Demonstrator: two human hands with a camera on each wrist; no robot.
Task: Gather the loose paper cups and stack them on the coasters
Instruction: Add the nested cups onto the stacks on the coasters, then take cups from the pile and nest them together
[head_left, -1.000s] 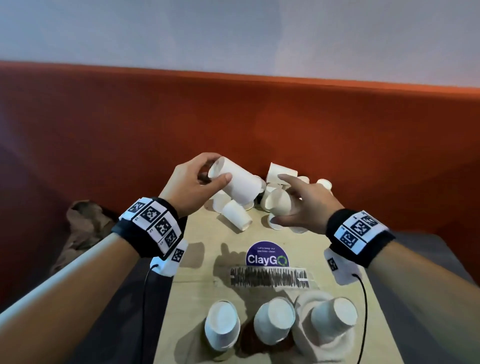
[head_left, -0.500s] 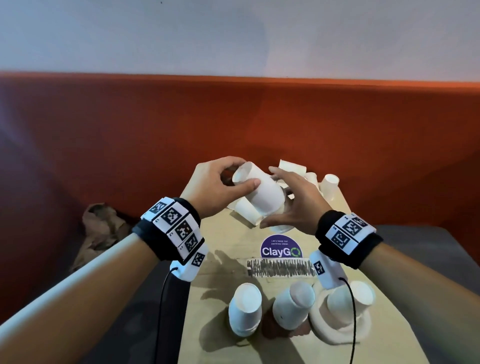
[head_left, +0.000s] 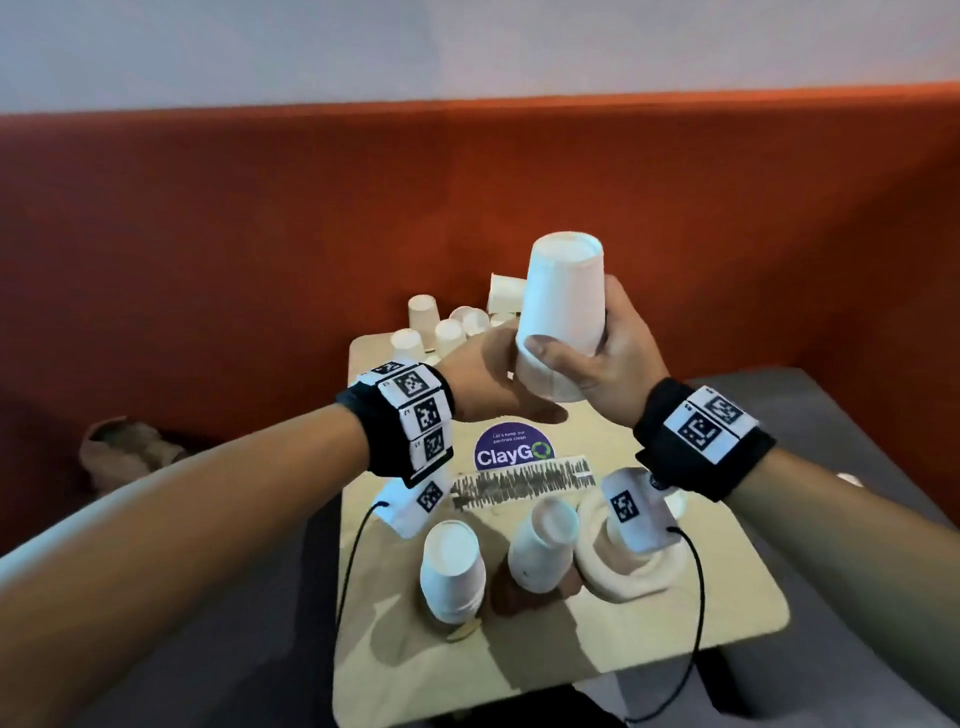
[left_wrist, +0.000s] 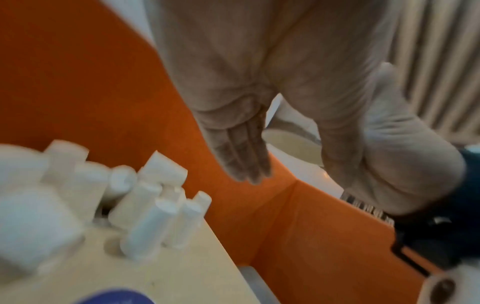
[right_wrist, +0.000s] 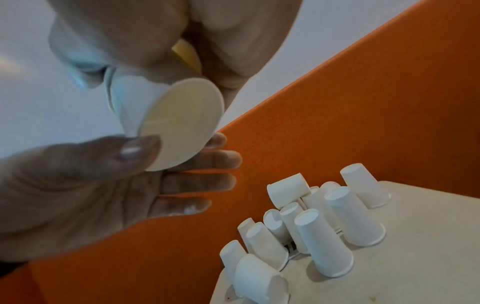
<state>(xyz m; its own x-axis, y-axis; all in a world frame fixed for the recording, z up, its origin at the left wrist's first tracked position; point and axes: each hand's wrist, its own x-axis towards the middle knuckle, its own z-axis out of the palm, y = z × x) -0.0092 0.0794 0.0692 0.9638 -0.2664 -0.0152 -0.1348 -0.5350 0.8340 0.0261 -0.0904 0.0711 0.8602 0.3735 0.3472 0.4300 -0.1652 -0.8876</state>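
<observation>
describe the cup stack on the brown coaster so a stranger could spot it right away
Start at the wooden table and look along its near edge, where three upside-down cup stacks stand in a row. The cup stack on the brown coaster is the middle one. Unlike its neighbours, it leans and stands on a dark brown disc.

Loose cups crowd the table's far end, upper centre. Three inverted stacks line the near edge, lower centre. Bare strip between them around the ClayGo sticker.
</observation>
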